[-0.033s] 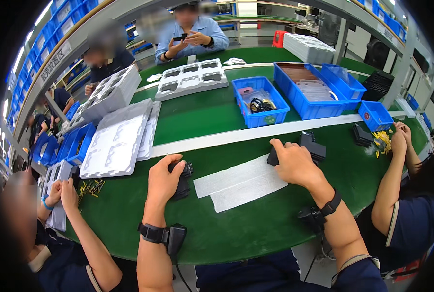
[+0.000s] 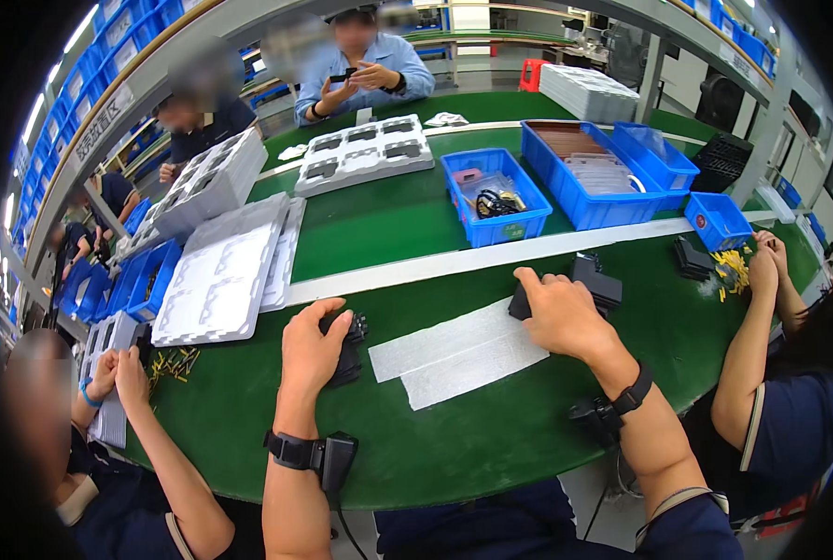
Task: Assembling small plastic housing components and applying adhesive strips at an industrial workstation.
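My left hand curls around the edge of a group of small black boxy parts lying on the green table. My right hand is closed over a black block, most of it hidden under the palm and fingers. Just beyond the right hand, more black boxy parts rest on the table. Between both hands lie two overlapping strips of whitish sheet, the right end beneath my right hand. Each of my wrists wears a black strapped device.
Blue bins stand past a white divider strip. White moulded trays are stacked at left. Co-workers' hands work on the left, others on the right, near yellow-and-black bits. Another person sits opposite.
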